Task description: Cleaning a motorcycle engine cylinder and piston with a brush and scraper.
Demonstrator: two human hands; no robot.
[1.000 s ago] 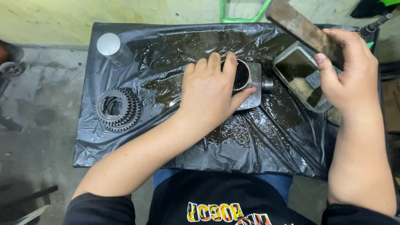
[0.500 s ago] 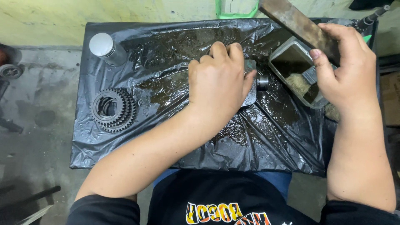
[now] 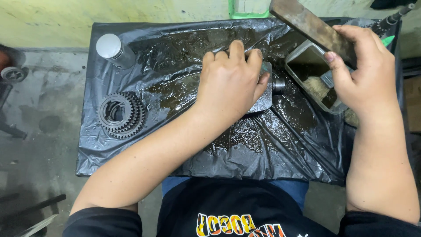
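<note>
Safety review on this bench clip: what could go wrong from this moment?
1. The left hand presses a metal part onto oily black plastic sheeting; the part could slide.
2. The right hand holds a flat metal bar raised above it; a swing might catch the left fingers.
3. The open container of dark liquid sits beside the part and could tip.

Your left hand (image 3: pixel 230 83) lies palm-down over a grey metal part (image 3: pixel 262 98), fingers curled across its top, a short stub poking out to the side. Your right hand (image 3: pixel 364 72) grips a flat rusty bar (image 3: pixel 309 26), angled above a clear tub (image 3: pixel 307 72) of murky liquid. Everything sits on an oily black plastic sheet (image 3: pixel 272 145). Off to the left rests a stacked gear (image 3: pixel 121 115), with a grey-capped can (image 3: pixel 115 50) beyond it.
</note>
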